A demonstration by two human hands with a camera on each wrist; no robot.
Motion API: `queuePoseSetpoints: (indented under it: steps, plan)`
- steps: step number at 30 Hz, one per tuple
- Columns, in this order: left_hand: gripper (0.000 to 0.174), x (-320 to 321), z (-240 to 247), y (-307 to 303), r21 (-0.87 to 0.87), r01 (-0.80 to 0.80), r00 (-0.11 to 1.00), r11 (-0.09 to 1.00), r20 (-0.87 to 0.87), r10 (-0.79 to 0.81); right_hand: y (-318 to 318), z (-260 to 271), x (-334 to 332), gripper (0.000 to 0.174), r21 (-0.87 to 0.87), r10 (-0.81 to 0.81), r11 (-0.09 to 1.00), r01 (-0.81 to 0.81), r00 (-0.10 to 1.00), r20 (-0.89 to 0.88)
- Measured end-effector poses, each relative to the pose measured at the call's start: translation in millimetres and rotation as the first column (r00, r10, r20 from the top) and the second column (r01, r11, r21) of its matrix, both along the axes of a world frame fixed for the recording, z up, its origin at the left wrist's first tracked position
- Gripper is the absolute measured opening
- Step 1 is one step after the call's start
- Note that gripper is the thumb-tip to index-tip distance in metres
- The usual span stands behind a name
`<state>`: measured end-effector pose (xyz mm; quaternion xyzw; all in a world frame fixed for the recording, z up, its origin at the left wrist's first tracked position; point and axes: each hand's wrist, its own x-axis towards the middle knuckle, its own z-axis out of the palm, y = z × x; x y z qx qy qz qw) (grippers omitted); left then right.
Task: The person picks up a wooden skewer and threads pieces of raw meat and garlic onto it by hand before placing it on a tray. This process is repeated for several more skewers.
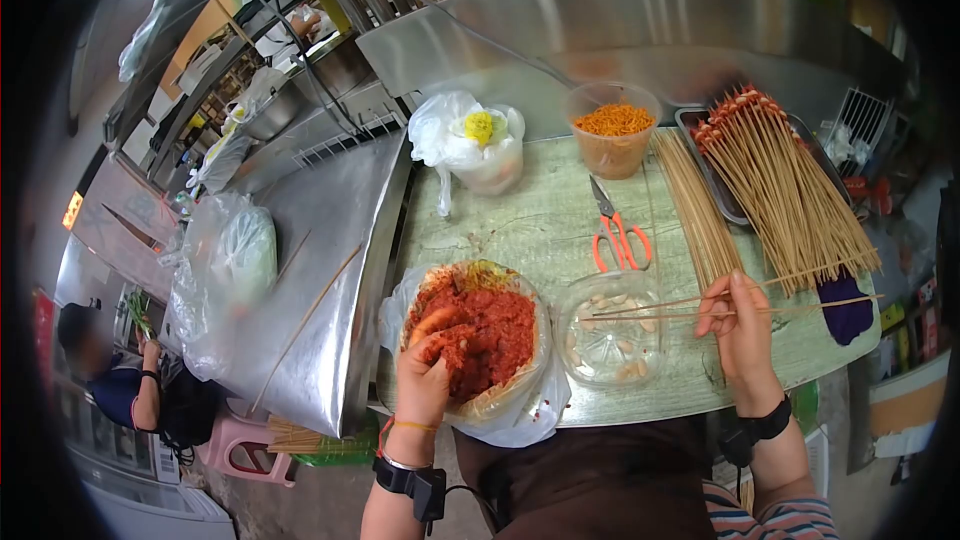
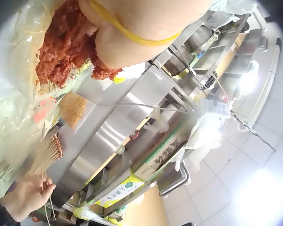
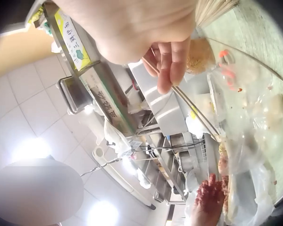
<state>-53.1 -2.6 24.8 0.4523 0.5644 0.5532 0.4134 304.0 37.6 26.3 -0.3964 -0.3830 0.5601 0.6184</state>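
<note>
In the head view the left hand (image 1: 424, 380) has its fingers in red minced paste (image 1: 490, 330) inside a bag-lined bowl, holding some of it; the right wrist view shows red paste over its fingers (image 3: 211, 190). The right hand (image 1: 742, 332) pinches two thin wooden skewers (image 1: 680, 312) between thumb and fingers, their tips reaching left over a clear plastic tray (image 1: 612, 330) with pale pieces in it. In the right wrist view the skewers (image 3: 195, 110) run out from the fingertips.
Orange-handled scissors (image 1: 622, 240), a tub of orange shreds (image 1: 614, 140) and a white-bagged tub (image 1: 490, 165) stand behind. Bare skewers (image 1: 700, 210) and a tray of loaded skewers (image 1: 790, 190) lie to the right. A person (image 1: 115, 380) sits at far left.
</note>
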Motion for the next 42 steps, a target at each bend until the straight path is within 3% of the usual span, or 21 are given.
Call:
queuePoseSetpoints:
  steps: [2,3,6,8,9,11,14,20,24,26,27,32,34,35,37,40,42]
  plan:
    - [0.018,-11.0,-9.1,2.1,0.12,0.032,0.935,0.992,-0.353,0.012,0.0,1.1,1.0,0.034,-0.002,-0.007,1.0,0.007,1.0,-0.019]
    - [0.018,-11.5,-12.5,0.9,0.121,0.033,0.936,0.992,-0.352,0.012,0.1,1.6,1.2,0.033,-0.004,-0.013,1.0,0.013,0.999,-0.039]
    - [0.013,0.6,2.1,-0.3,0.158,-0.058,0.974,0.986,-0.207,0.091,-0.8,2.8,1.2,0.032,-0.001,-0.005,1.0,0.005,0.999,-0.053]
    - [0.011,-2.6,-6.1,0.2,0.026,-0.14,0.99,0.99,-0.031,0.14,-1.5,1.6,0.4,0.032,0.0,0.005,1.0,-0.005,0.998,-0.067]
    - [0.011,-1.1,-8.6,1.3,0.028,-0.139,0.99,0.99,-0.028,0.14,-1.8,1.2,0.1,0.032,-0.001,0.013,1.0,-0.014,0.997,-0.082]
    - [0.011,5.9,-13.8,2.8,0.028,-0.181,0.967,0.983,0.19,0.172,-2.7,2.3,-1.5,0.032,0.0,0.016,1.0,-0.016,0.996,-0.085]
    - [0.014,15.0,-7.8,2.0,-0.069,-0.113,0.93,0.991,0.343,0.13,-3.1,4.0,-3.9,0.032,0.004,0.015,1.0,-0.014,0.996,-0.084]
    - [0.016,19.2,-18.6,-1.6,0.035,-0.083,0.99,0.996,0.117,0.079,-5.3,13.5,-13.0,0.032,0.01,0.044,0.999,-0.043,0.995,-0.086]
    - [0.016,32.7,-5.8,-5.9,-0.023,-0.04,0.987,0.999,0.154,0.044,-8.1,22.5,-28.6,0.033,0.028,0.129,0.992,-0.127,0.988,-0.084]
    - [0.027,39.3,-0.1,-7.1,-0.007,0.04,0.951,0.999,0.306,-0.036,-9.0,24.7,-35.5,0.034,0.046,0.165,0.986,-0.162,0.983,-0.078]
    - [0.038,39.6,-2.8,-6.8,0.006,0.093,0.963,0.996,0.253,-0.091,-10.2,26.8,-39.5,0.034,0.082,0.199,0.977,-0.195,0.979,-0.038]
    - [0.038,41.3,-4.4,-16.1,0.027,0.113,0.948,0.993,0.297,-0.116,-20.0,40.4,-57.4,0.036,0.193,0.292,0.931,-0.308,0.95,0.107]
    - [0.038,38.8,-16.7,-15.7,-0.002,0.088,0.815,0.996,0.575,-0.071,-21.2,41.9,-63.3,0.034,0.19,0.305,0.935,-0.298,0.952,-0.005]
    - [0.038,41.1,-14.9,-16.5,-0.001,0.087,0.814,0.996,0.576,-0.071,-20.3,39.5,-66.0,0.034,0.19,0.305,0.935,-0.299,0.952,-0.004]
    - [0.034,49.1,-5.8,-19.2,0.085,0.161,0.663,0.983,0.728,-0.171,-14.4,28.5,-71.2,0.033,0.055,0.335,0.942,-0.33,0.926,-0.176]
    - [0.031,48.5,-3.1,-23.4,0.119,0.175,0.586,0.977,0.785,-0.201,-6.2,14.1,-69.5,0.032,-0.023,0.294,0.952,-0.305,0.934,-0.204]
    - [0.031,42.3,-10.3,-26.2,0.106,0.169,0.61,0.98,0.769,-0.188,-2.8,10.0,-64.7,0.032,-0.016,0.299,0.951,-0.308,0.933,-0.201]
